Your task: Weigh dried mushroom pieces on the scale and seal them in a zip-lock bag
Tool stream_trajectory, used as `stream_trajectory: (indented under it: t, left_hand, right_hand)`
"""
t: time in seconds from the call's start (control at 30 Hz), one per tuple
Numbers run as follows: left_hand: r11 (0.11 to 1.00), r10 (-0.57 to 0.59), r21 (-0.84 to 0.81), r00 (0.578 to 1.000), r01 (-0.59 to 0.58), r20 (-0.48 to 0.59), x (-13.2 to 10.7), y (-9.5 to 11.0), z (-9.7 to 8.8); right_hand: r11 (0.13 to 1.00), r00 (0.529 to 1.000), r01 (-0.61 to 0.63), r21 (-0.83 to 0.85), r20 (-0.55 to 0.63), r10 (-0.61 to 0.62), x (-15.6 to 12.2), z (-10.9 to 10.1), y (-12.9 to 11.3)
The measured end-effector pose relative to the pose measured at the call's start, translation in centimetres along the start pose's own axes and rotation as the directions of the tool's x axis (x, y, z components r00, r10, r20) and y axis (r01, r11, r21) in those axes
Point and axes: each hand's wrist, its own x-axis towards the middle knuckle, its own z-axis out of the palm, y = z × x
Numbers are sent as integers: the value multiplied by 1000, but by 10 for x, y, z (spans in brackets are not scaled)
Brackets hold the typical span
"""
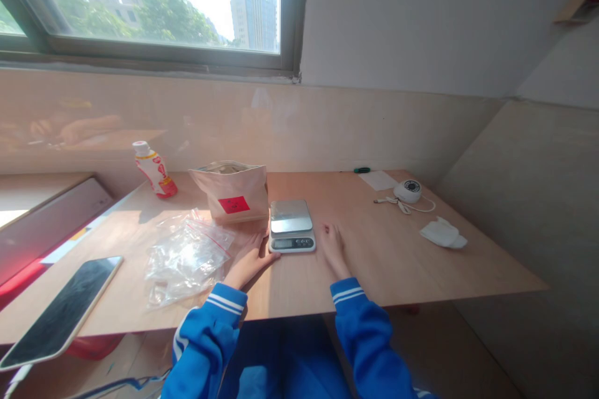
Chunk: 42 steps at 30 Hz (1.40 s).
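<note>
**Open hands either side of the digital scale**

A digital kitchen scale [291,227] sits close to the table's [402,274] near edge, between the left hand [250,259] and right hand [334,250], both grips open and empty. Plastic zip bags [187,255] lie just left; open room extends right of the right hand.

Camera worn on your head, facing forward and down, close above your left hand [250,259] and right hand [335,250], looking across the surface [397,262] toward the window [154,6]
</note>
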Motion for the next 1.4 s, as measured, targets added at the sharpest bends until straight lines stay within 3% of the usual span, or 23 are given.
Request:
stream_trajectory:
  t: [0.17,0.33,0.63,1.17,1.4]
  left_hand:
    - [1000,-13,15,999,14,-36,-1,0,1]
    - [999,-26,23,999,27,-34,-1,0,0]
    - [1000,1,28,999,0,-37,0,-2,1]
    - [1000,-10,21,999,11,-37,-2,1,1]
    - [1000,8,8,997,-7,-78,-12,-7,11]
  right_hand:
    - [996,998,52,79,-43,-49,10,-14,5]
    - [986,986,164,18,-17,-164,8,-12,7]
    - [976,976,215,-14,-13,-216,8,-12,9]
    - [977,978,211,-28,6,-210,6,-14,6]
    - [976,976,219,-15,3,-219,6,-13,6]
